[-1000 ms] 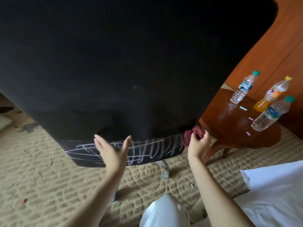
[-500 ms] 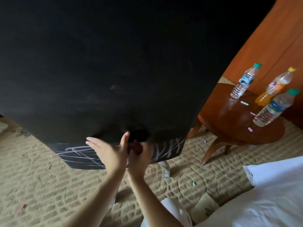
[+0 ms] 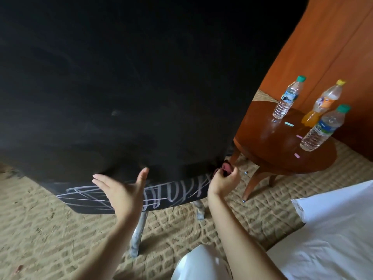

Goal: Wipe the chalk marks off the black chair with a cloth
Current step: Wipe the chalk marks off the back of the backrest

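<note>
Chair: the black chair (image 3: 131, 87) stood on the carpeted floor (image 3: 50, 229), its broad dark back towards the onlooker and metal legs (image 3: 137, 235) showing beneath.
Chalk marks: white chalk marks (image 3: 171, 195), loops and crossed lines, ran in a band along the chair's lower edge, from its left corner to its right corner.
Cloth: a dark red cloth (image 3: 224, 167) was bunched at the right end of that band, touching the chair's right edge.
Right hand: the right hand (image 3: 224, 181) had its fingers curled round the cloth, gripping it.
Left hand: the left hand (image 3: 123, 190) lay over the middle of the band, fingers straight and spread wide, thumb raised, holding nothing.
Tabletop: a round wooden tabletop (image 3: 268, 142) just right of the chair carried three plastic bottles (image 3: 287, 98) and small chalk pieces (image 3: 289, 124).
Bed: white bedding (image 3: 333, 239) filled the near right corner.
</note>
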A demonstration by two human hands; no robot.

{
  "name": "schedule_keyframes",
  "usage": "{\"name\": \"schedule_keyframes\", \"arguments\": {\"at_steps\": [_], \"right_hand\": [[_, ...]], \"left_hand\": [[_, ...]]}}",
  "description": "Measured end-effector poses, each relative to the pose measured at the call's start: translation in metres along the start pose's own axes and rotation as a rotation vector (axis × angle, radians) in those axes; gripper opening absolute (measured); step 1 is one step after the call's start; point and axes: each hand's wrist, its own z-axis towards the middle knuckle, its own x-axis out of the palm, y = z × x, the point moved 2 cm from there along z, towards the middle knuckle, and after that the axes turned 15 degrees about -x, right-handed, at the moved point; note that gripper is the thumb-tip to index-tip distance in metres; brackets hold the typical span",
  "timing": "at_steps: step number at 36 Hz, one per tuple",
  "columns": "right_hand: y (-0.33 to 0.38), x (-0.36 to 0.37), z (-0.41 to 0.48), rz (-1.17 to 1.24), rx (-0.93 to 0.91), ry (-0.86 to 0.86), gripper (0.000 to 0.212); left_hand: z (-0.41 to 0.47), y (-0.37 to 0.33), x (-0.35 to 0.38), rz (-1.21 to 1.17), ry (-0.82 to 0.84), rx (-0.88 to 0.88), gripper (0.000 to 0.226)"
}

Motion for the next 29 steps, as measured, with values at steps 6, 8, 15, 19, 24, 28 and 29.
{"name": "schedule_keyframes", "arguments": {"at_steps": [6,8,15,19,24,28,29], "right_hand": [[0.01,0.005,-0.021,0.054,0.064,-0.097,0.01],[0.012,0.008,-0.036,0.074,0.082,-0.111,0.009],[0.024,0.038,-0.13,0.165,0.132,0.154,0.028],[0.029,0.034,-0.152,0.183,0.164,0.356,0.027],[0.016,-0.002,-0.098,0.376,0.387,0.148,0.029],[0.009,-0.027,-0.026,0.266,0.316,-0.098,0.021],[0.003,-0.025,-0.014,0.228,0.312,-0.11,0.022]], "left_hand": [[0.001,0.0,0.001,0.058,-0.044,0.023,0.128],[0.0,0.0,0.001,0.058,-0.047,0.028,0.128],[-0.005,-0.002,0.008,0.079,-0.045,0.004,0.135],[-0.004,-0.004,0.009,0.083,-0.029,-0.021,0.137],[0.001,-0.002,0.008,0.119,-0.027,-0.007,0.133],[0.0,0.001,0.008,0.093,-0.027,-0.004,0.13],[0.0,0.001,0.008,0.083,-0.022,-0.002,0.129]]}}
